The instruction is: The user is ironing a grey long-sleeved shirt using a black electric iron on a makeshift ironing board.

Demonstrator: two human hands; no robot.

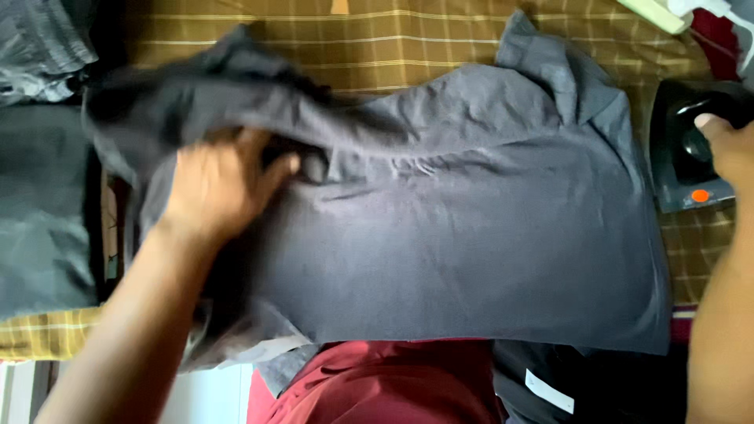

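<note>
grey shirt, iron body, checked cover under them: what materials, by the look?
Grey shirt: soft matte knit, probably cotton or a blend; it drapes and wrinkles without sheen.
Iron: glossy black moulded plastic, judging by the highlights, with an orange button.
Checked cover: woven cloth, mustard with pale lines; the fibre can't be told.

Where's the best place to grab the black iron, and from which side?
Probably by the handle along the top of the black iron, coming from the right, since the grey shirt lies against its left side. The right hand already rests on that handle. The left hand is busy gathering shirt fabric.
</note>
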